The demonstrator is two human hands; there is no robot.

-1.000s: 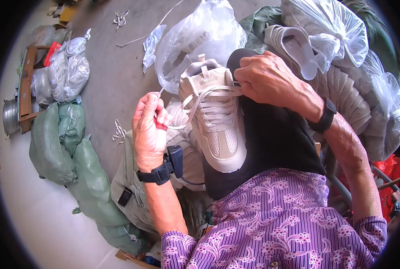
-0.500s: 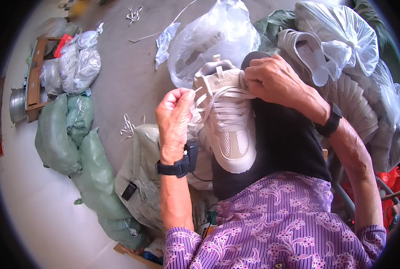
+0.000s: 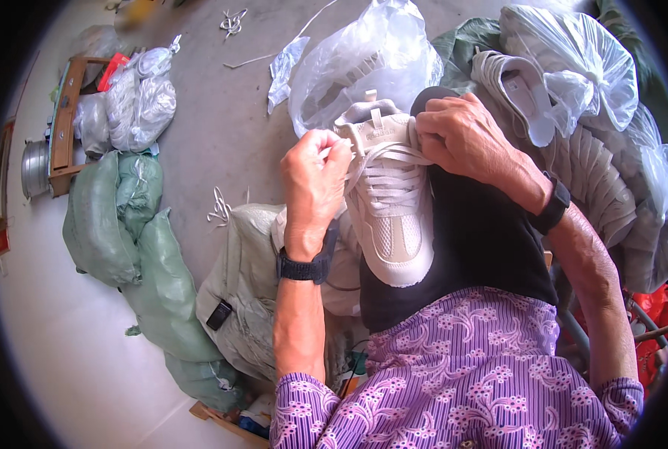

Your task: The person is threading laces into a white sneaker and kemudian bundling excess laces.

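Note:
A cream-coloured sneaker (image 3: 395, 232) lies on my lap, its toe pointing toward me and its tongue away. Flat pale laces (image 3: 394, 183) cross its front in rows. At the left side of the collar, my left hand (image 3: 313, 176) is closed in a pinch on a shoelace end. My right hand (image 3: 465, 138) is closed at the upper right edge of the shoe, against the eyelets; its fingertips are partly hidden, and the lace runs into them. Black cloth (image 3: 484, 239) covers my thighs under the shoe.
A clear plastic bag (image 3: 364, 67) stands beyond the shoe. More shoes (image 3: 521, 97) and tied bags (image 3: 574, 52) are piled at the right. Green sacks (image 3: 158, 269) line the left, near a wooden drawer unit (image 3: 64, 123). Loose laces (image 3: 220, 206) lie on the floor.
My left hand has moved up and slightly right toward the shoe's collar, turning with its fingers curled more. The right hand stays at the eyelets; the whole view has shifted slightly.

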